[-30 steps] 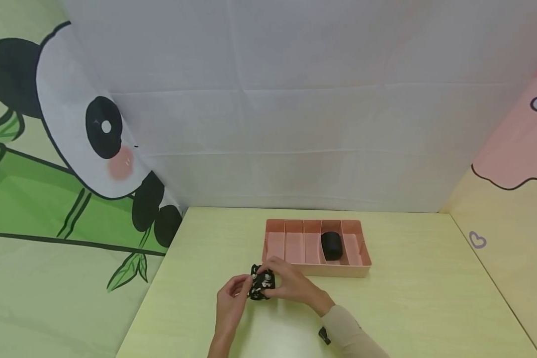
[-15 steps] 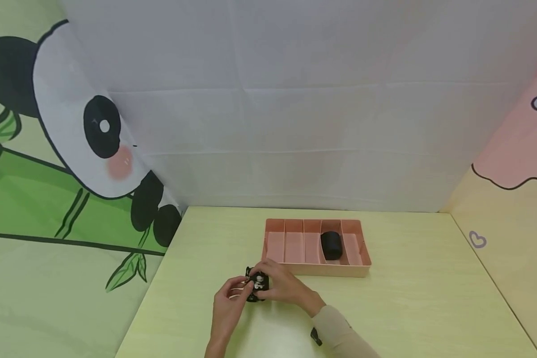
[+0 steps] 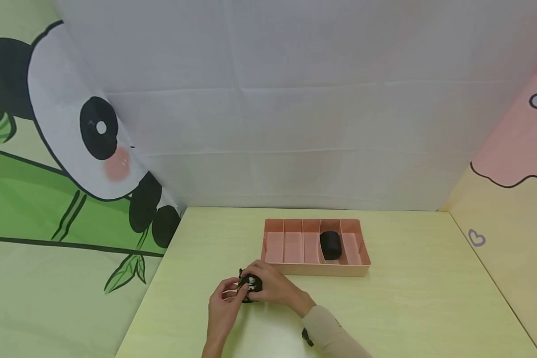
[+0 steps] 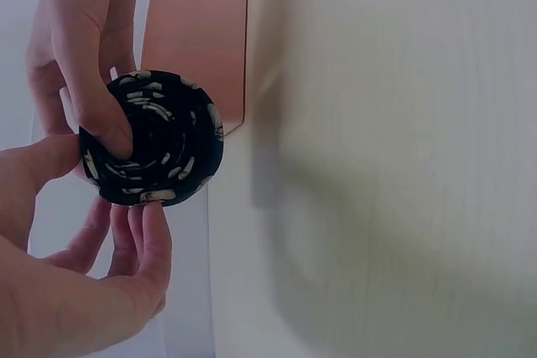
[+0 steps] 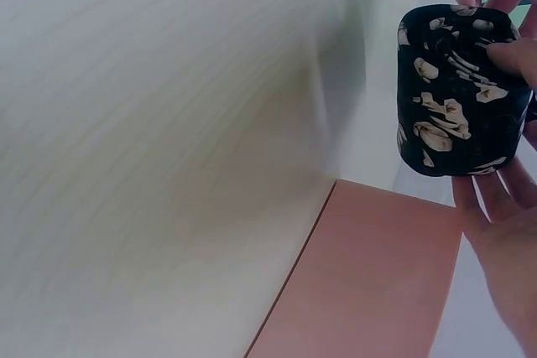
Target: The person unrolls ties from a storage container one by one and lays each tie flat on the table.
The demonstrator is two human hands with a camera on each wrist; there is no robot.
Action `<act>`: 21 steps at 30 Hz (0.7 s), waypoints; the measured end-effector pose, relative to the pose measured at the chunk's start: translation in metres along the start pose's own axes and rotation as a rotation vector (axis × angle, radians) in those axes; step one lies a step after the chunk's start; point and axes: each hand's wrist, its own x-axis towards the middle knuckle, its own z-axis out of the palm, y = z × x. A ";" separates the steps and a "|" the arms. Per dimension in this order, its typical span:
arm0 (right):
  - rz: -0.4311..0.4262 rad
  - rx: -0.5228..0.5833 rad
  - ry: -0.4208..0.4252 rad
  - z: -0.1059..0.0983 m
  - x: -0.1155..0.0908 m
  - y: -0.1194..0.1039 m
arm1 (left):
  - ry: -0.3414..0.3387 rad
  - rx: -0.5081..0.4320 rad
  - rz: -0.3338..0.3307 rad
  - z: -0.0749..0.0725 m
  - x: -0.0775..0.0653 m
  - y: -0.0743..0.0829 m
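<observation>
A black fabric roll with a cream floral print [image 3: 252, 284] is held between both hands over the table, just in front of the pink tray's left end. Its wound, spiral end [image 4: 172, 136] faces the left wrist camera; the smooth printed side [image 5: 445, 115] shows in the right wrist view. My left hand [image 3: 223, 303] pinches the roll's edge between thumb and fingers. The right hand [image 3: 273, 283] grips it from the other side, and one finger presses into the coiled end in the left wrist view.
The pink tray [image 3: 315, 269] has several narrow compartments. A plain black roll [image 3: 330, 245] lies in one right of its middle. A small black object [image 3: 307, 337] lies on the pale yellow table [image 3: 411, 303] beside the right sleeve [image 3: 333, 330]. Printed cloth walls [image 3: 295, 124] surround the table.
Both hands have moved a little to the left with the floral roll. The roll has turned, and the fingers cover more of it. The tray and plain black roll stay put.
</observation>
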 end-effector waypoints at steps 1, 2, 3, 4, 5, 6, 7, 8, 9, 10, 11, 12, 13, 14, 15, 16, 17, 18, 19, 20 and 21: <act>0.003 -0.006 -0.003 0.001 0.001 0.000 | -0.001 -0.001 -0.004 0.000 0.000 0.000; 0.003 -0.014 -0.004 0.002 0.001 0.000 | -0.001 0.000 -0.009 0.000 0.000 0.000; -0.004 -0.027 -0.001 0.003 0.002 0.000 | -0.001 0.002 -0.011 0.000 0.000 -0.001; -0.009 -0.037 0.000 0.004 0.003 0.000 | 0.000 -0.001 -0.017 0.000 0.000 -0.001; -0.019 -0.050 0.004 0.005 0.004 0.000 | 0.002 -0.002 -0.023 0.000 0.000 -0.001; -0.029 -0.063 0.008 0.006 0.004 0.000 | 0.003 -0.003 -0.028 0.000 0.000 -0.002; -0.041 -0.076 0.013 0.007 0.005 0.000 | 0.006 -0.001 -0.031 0.000 0.001 -0.002; -0.052 -0.088 0.017 0.008 0.006 0.000 | 0.010 0.002 -0.035 -0.001 0.001 -0.003; -0.062 -0.101 0.022 0.010 0.007 0.000 | 0.012 0.006 -0.038 -0.001 0.001 -0.004; -0.065 -0.105 0.021 0.011 0.008 -0.001 | 0.015 0.013 -0.041 -0.001 0.002 -0.005; -0.066 -0.114 0.022 0.013 0.008 -0.001 | 0.017 0.022 -0.044 -0.001 0.002 -0.006; -0.063 -0.121 0.021 0.014 0.009 -0.001 | 0.018 0.031 -0.049 -0.001 0.003 -0.007; -0.061 -0.127 0.020 0.016 0.010 -0.002 | 0.019 0.040 -0.055 -0.002 0.003 -0.007; -0.058 -0.130 0.018 0.018 0.010 -0.002 | 0.021 0.051 -0.059 -0.002 0.003 -0.008; -0.053 -0.139 0.018 0.019 0.011 -0.003 | 0.019 0.058 -0.066 -0.003 0.004 -0.009; -0.049 -0.144 0.018 0.020 0.012 -0.004 | 0.019 0.062 -0.070 -0.004 0.004 -0.009; -0.046 -0.150 0.021 0.022 0.012 -0.005 | 0.018 0.064 -0.075 -0.004 0.004 -0.009; -0.042 -0.149 0.023 0.023 0.013 -0.005 | 0.016 0.066 -0.076 -0.005 0.004 -0.009; -0.034 -0.146 0.025 0.025 0.014 -0.005 | 0.016 0.067 -0.080 -0.005 0.005 -0.010; -0.024 -0.143 0.027 0.026 0.014 -0.006 | 0.015 0.068 -0.084 -0.006 0.005 -0.010; -0.013 -0.143 0.030 0.028 0.015 -0.006 | 0.014 0.065 -0.091 -0.006 0.006 -0.011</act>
